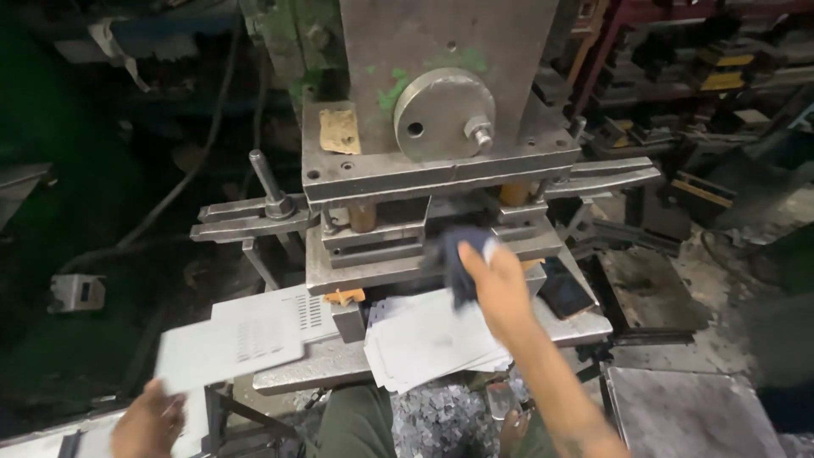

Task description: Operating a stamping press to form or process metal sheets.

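My right hand [498, 284] holds a dark cloth [458, 254] against the front of the die set [407, 246] of a grey metal press [441, 93]. Under that hand lies a stack of thin white metal sheets [424, 339] on the press bed [585, 326]. At the lower left, my left hand [148, 420] grips the near edge of one white sheet [229, 343] with rows of small punched slots, held out over the left of the bed. Another slotted sheet [292, 305] lies just behind it.
A dark phone-like slab [564, 293] rests on the right of the bed. Small metal scrap pieces [441, 420] lie heaped below the bed. A flat metal plate [691, 416] sits at the lower right. Racks with metal parts [721, 68] stand at the back right, cables [203, 144] hang left.
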